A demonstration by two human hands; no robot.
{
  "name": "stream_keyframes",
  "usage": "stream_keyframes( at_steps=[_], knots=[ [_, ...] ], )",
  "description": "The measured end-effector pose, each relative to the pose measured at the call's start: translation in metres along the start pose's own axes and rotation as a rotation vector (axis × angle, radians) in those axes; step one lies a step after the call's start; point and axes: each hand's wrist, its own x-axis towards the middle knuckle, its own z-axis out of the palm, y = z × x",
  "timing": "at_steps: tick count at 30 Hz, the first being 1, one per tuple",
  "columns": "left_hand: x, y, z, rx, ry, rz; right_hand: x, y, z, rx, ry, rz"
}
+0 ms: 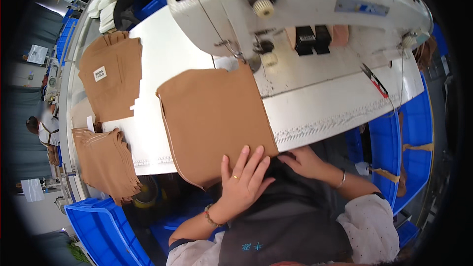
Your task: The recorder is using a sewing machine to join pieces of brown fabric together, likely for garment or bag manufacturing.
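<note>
- The brown fabric panel [217,118] lay on the white counter [167,34], its top right corner at the sewing machine [212,19].
- The left hand [241,183] rested open on its lower part.
- The right hand [306,163] was beside its lower right corner; whether it pinched cloth could not be told.
- Red-handled snips [377,83] lay to the right.

A white table [165,39]

A big sewing machine [305,0] stands on it. One wide brown cloth [214,118] lies flat and pokes past the front edge. A brown cloth pile [118,81] sits at the left. Red-and-black snips [379,85] lie at the right.
</note>
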Motion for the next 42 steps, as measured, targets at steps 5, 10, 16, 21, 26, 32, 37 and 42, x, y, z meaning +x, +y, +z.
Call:
stream_keyframes(
  at_steps=[5, 10, 16, 21, 26, 32, 37, 42],
  knots=[
    [-0.012, -0.008, 0.014, 0.067, 0.053, 0.019, 0.002, -0.042, 0.004, 0.443, -0.125, 0.376],
    [-0.021, 0.0, 0.01, 0.027, 0.129, 0.074, -0.016, -0.071, -0.005, 0.598, -0.244, 0.472],
    [-0.023, 0.007, 0.0, -0.018, 0.185, 0.083, -0.016, -0.083, -0.011, 0.567, -0.207, 0.372],
    [-0.024, 0.006, -0.001, -0.028, 0.225, 0.099, -0.016, -0.086, -0.011, 0.571, -0.209, 0.374],
    [-0.028, 0.003, -0.006, -0.046, 0.224, 0.151, -0.016, -0.092, -0.014, 0.616, -0.22, 0.437],
    [-0.024, 0.005, -0.011, -0.002, 0.237, 0.198, -0.016, -0.095, -0.016, 0.642, -0.225, 0.463],
    [-0.023, 0.005, -0.016, 0.045, 0.197, 0.254, -0.015, -0.095, -0.019, 0.647, -0.269, 0.502],
    [-0.018, 0.007, -0.02, 0.034, 0.194, 0.258, -0.017, -0.093, -0.017, 0.801, -0.304, 0.548]
  ],
)
